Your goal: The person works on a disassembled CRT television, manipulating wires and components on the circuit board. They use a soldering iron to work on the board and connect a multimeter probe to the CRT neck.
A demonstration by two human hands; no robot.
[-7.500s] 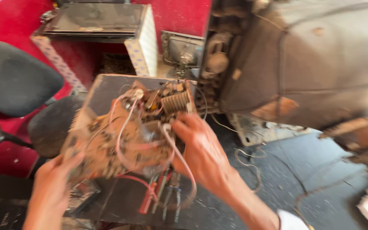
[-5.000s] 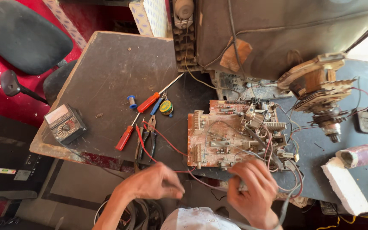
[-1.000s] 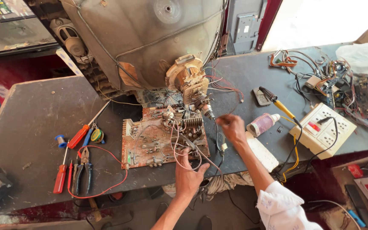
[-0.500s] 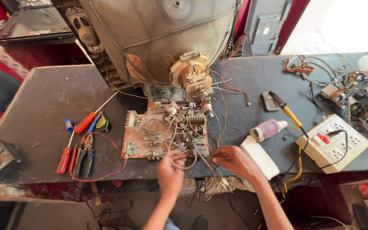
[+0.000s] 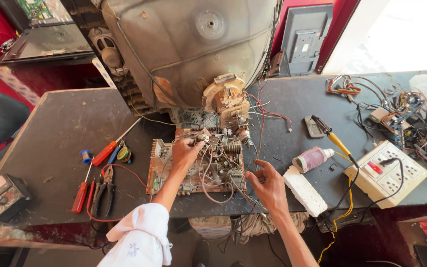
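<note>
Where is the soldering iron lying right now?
In the head view, the soldering iron lies on the dark workbench, right of the circuit board, between the small bottle and the white switchboard.
</note>
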